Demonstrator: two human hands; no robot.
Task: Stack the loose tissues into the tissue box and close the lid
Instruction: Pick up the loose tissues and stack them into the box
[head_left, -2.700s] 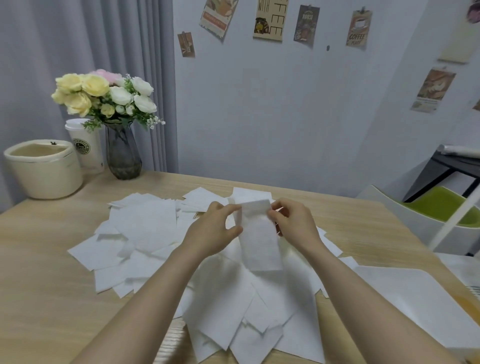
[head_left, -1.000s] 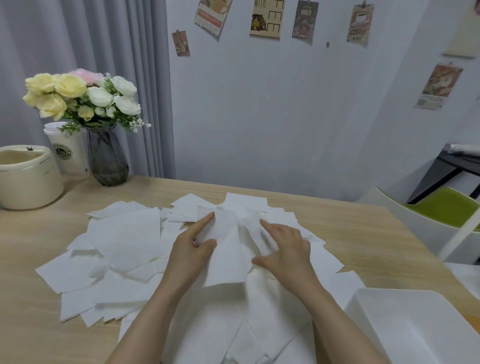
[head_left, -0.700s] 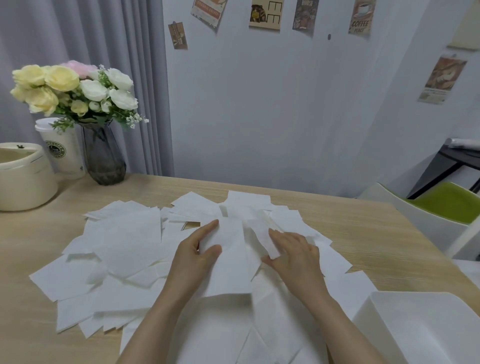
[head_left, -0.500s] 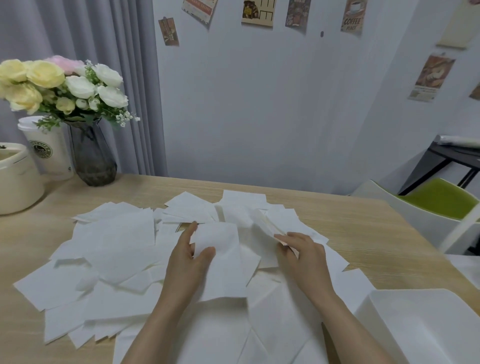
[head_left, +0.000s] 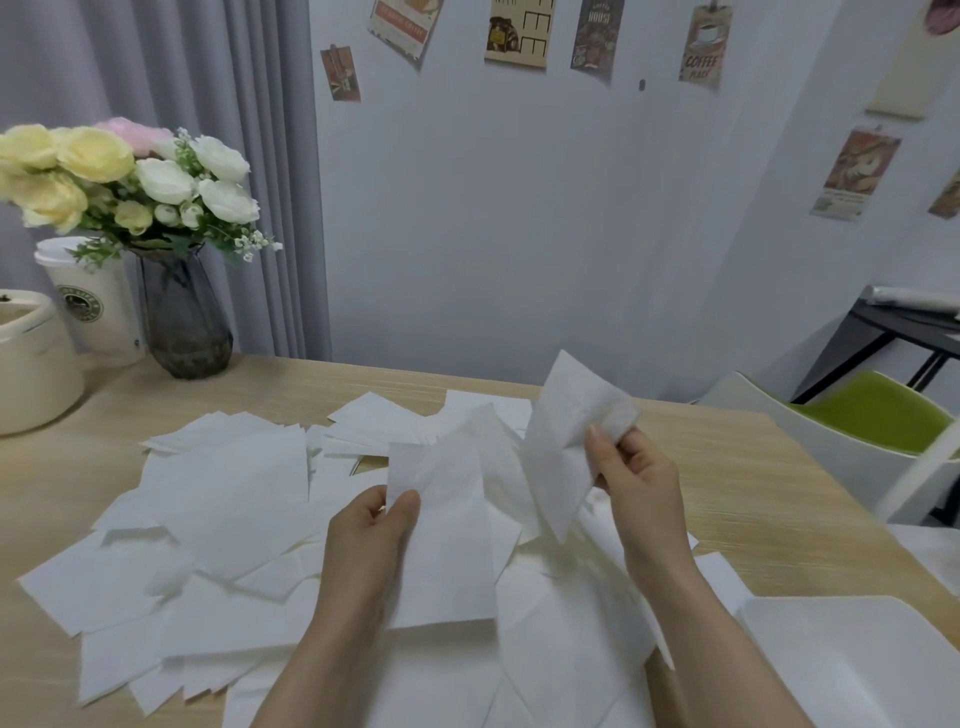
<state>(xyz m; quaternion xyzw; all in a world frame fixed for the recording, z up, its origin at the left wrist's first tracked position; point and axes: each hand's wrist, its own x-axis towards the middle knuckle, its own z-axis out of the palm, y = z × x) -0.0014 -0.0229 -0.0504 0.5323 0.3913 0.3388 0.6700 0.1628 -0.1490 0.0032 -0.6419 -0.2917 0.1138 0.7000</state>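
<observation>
Your left hand (head_left: 374, 525) pinches 1 tissue (head_left: 441, 530) by its upper corner, low over the pile of loose tissues (head_left: 218, 499) spread across the wooden worktop (head_left: 779, 499). Your right hand (head_left: 631, 473) pinches a 2nd tissue (head_left: 566, 436), lifted clear and tilted upward. A white tray (head_left: 872, 670) sits at your near right; a vase of flowers (head_left: 182, 317) stands far left.

Soft, even indoor light, faint shadows, slight overall softness, wide-angle bending toward the edges.

Bare table (head_left: 753, 499) right of the scattered tissues (head_left: 223, 499); vase (head_left: 182, 317), cup (head_left: 98, 306), perhaps a pot (head_left: 31, 364) far left.
</observation>
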